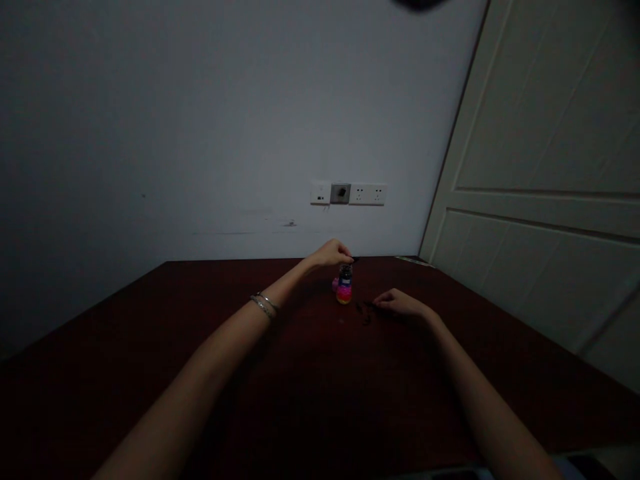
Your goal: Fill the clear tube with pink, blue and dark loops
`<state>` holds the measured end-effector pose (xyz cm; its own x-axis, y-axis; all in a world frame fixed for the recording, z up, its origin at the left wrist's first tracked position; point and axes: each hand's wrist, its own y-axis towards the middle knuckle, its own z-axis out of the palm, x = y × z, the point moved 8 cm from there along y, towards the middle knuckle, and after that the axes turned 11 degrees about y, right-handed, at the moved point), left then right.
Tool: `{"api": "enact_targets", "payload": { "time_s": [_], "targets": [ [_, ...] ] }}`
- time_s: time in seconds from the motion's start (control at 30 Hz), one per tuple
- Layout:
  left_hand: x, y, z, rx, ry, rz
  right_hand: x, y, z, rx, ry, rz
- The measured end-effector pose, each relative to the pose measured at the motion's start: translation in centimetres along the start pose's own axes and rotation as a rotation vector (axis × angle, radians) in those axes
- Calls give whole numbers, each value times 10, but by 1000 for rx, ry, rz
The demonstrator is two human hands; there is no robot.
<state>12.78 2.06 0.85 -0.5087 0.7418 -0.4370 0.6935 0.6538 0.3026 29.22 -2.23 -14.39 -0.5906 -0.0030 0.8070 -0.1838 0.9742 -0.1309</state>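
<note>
A small clear jar (345,285) stands upright on the dark red table, with layers of yellow, red, pink, blue and black in it. Just over its open mouth, my left hand (334,253) pinches a small dark piece (355,259); its exact kind is too dim to tell. To the right of the jar, my right hand (397,302) rests low at the tabletop, fingertips together on another dark piece (370,304). Several loose dark pieces (367,320) lie beside those fingertips. A pink object (335,285), perhaps a lid, sits partly hidden behind the jar.
The dark red table (300,387) reaches back to a pale wall (225,120). Wall sockets (367,194) are set above its far edge. A white panelled door (545,167) stands along the right side. The light is dim.
</note>
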Motion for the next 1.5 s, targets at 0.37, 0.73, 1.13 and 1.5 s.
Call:
{"api": "enact_targets", "payload": {
  "time_s": [0.37, 0.73, 1.13, 1.5],
  "targets": [
    [16, -2, 5, -14, -43, -28, 0, -3, 3, 32, 27, 20],
    [27, -1, 12, 5, -59, -51, 1, -4, 0, 8, -7, 30],
    [23, -5, 9, -25, -74, -48, 2, -5, 0, 15, -15, 13],
    [24, -8, 7, -47, -102, -37, 11, -4, -9, -113, -64, -61]
  ]
}}
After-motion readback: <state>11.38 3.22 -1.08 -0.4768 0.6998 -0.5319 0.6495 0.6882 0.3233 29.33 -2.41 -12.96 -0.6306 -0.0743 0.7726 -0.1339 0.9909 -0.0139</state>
